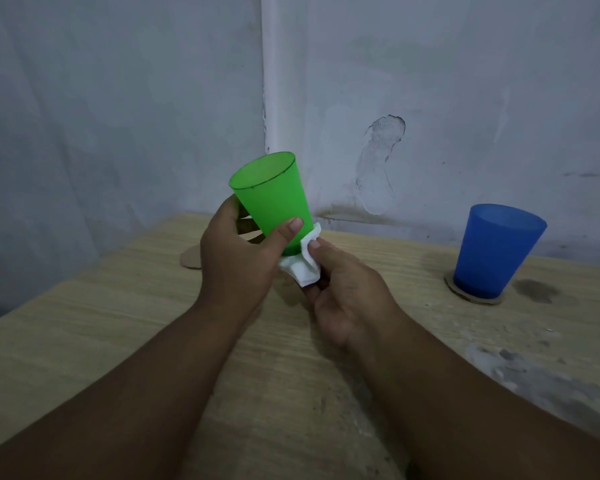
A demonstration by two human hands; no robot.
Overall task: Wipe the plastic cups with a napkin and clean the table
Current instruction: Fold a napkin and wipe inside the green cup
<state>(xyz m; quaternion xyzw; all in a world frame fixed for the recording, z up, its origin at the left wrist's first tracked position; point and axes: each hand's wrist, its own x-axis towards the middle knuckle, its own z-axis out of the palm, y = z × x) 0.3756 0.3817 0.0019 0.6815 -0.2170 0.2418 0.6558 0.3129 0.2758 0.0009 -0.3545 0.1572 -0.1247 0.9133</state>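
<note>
A green plastic cup (269,194) is held above the wooden table (118,323), tilted with its mouth up and away from me. My left hand (238,258) grips its lower half, thumb across the front. My right hand (343,292) pinches a folded white napkin (302,268) against the cup's base and right side. A blue plastic cup (496,251) stands upright at the right on a round cardboard coaster (475,297), apart from both hands.
A second cardboard coaster (190,259) lies bare on the table behind my left hand. Dark stains (537,291) mark the table beside the blue cup, and greyish smears (534,375) spread at the right front. Walls close off the table's far sides.
</note>
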